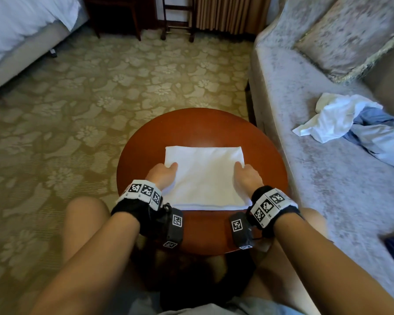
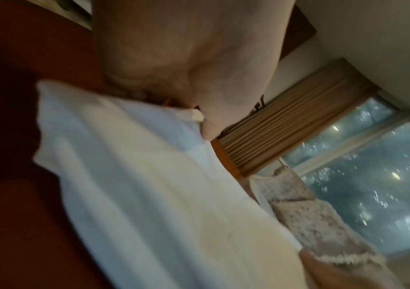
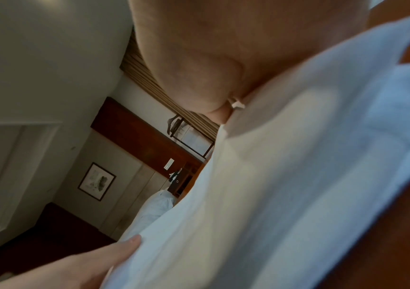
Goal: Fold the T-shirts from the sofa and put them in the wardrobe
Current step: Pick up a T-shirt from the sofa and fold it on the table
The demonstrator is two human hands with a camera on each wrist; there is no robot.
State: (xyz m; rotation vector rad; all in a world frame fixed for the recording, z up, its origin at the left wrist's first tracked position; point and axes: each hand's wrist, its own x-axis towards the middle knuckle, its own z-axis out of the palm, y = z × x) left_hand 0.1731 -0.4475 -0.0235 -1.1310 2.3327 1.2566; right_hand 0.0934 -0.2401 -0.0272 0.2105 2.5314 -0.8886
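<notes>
Item: folded white T-shirt (image 1: 205, 176), flat rectangle on the round tabletop (image 1: 191, 123).
Grip: your left hand (image 1: 162, 176) and right hand (image 1: 247, 176) each pinch a side edge, thumb on top, fingers tucked underneath out of sight.
Handling: slide the fingers further under, lift both sides level and together, and keep the layers pressed so the fold likely holds.
Pending: white T-shirt (image 1: 332, 117) and blue T-shirt (image 1: 380, 135), crumpled together on the sofa (image 1: 305, 178).

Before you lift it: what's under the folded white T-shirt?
The folded white T-shirt lies on the round wooden table. Both hands' fingers go beneath its side edges, hidden there; anything else underneath is covered.
</notes>
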